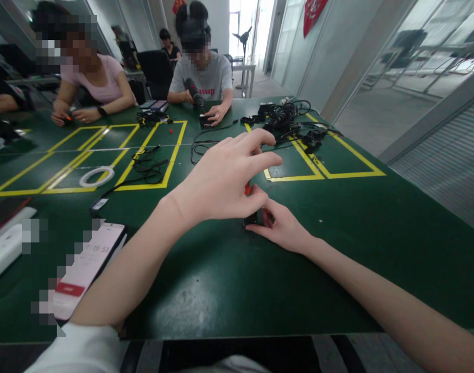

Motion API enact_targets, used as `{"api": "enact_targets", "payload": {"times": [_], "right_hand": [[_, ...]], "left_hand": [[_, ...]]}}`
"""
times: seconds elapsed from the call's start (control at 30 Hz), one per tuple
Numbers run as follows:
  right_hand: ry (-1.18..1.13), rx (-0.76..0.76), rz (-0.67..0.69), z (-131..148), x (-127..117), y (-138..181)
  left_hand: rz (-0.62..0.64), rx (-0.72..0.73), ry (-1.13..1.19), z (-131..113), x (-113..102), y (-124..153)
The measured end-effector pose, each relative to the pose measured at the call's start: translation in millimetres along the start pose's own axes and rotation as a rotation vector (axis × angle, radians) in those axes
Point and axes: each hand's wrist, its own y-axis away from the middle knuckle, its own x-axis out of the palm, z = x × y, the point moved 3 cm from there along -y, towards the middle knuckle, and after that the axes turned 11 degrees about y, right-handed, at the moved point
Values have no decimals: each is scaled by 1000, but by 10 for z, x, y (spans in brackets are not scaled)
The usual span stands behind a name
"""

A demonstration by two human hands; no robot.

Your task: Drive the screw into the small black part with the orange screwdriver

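Note:
Across the middle of the view is my left hand [221, 178], its back toward me. Its index and middle fingers are bent and apart. A small red piece [247, 188] shows between those fingers and the thumb, which curl round it; the rest of it is hidden behind the hand. Just below and to the right, my right hand [281, 224] is closed on a small black object [253, 219], with the thumb on its near side. The left hand covers much of this object, so I cannot tell its kind. The two hands nearly touch, low over the green table [318, 280].
A phone [91, 264] and a white power strip [5, 251] lie at left. Beyond are a white ring [97, 176], black cables [147, 167] and a tangled cable heap [285, 116]. Opposite, a person in grey [201, 72] holds a power driver [194, 93]; another wears pink [100, 83].

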Motion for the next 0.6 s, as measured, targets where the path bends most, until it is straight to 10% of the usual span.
{"api": "enact_targets", "payload": {"times": [0.6], "right_hand": [[-48,-11,78,22,-42,-10]], "left_hand": [[-29,25,-94,9,61,-23]]}}
